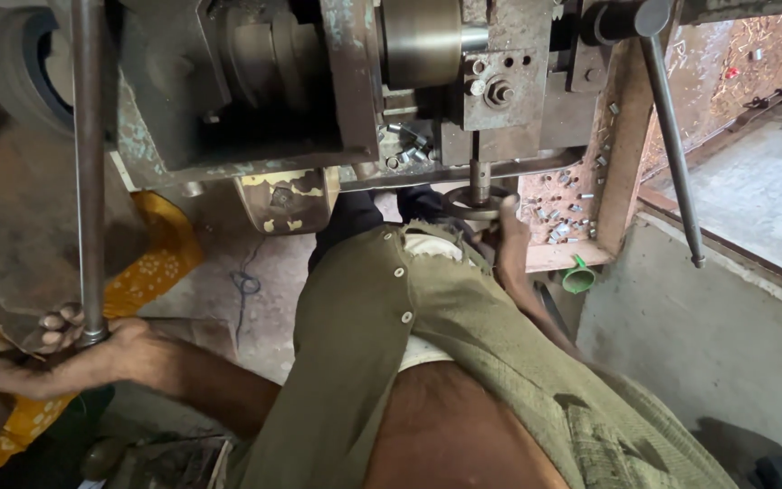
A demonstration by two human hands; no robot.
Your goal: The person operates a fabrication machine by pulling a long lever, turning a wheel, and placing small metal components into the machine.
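Note:
My left hand (56,349) is at the lower left, fingers wrapped around the bottom end of a long vertical steel lever rod (89,172) that runs up past the machine. My right hand (505,240) reaches forward under the machine body, its fingers on a round metal handwheel (474,201) fitted on a short vertical shaft. An olive-green shirt (409,344) hangs open over my torso in the middle of the view.
A worn grey lathe-like machine (319,81) fills the top. A rusty tray (613,145) on the right holds several small metal cylinders. A second slanting rod (673,136), a green plastic funnel (577,276), yellow patterned cloth (151,263) and a concrete ledge (708,317) surround it.

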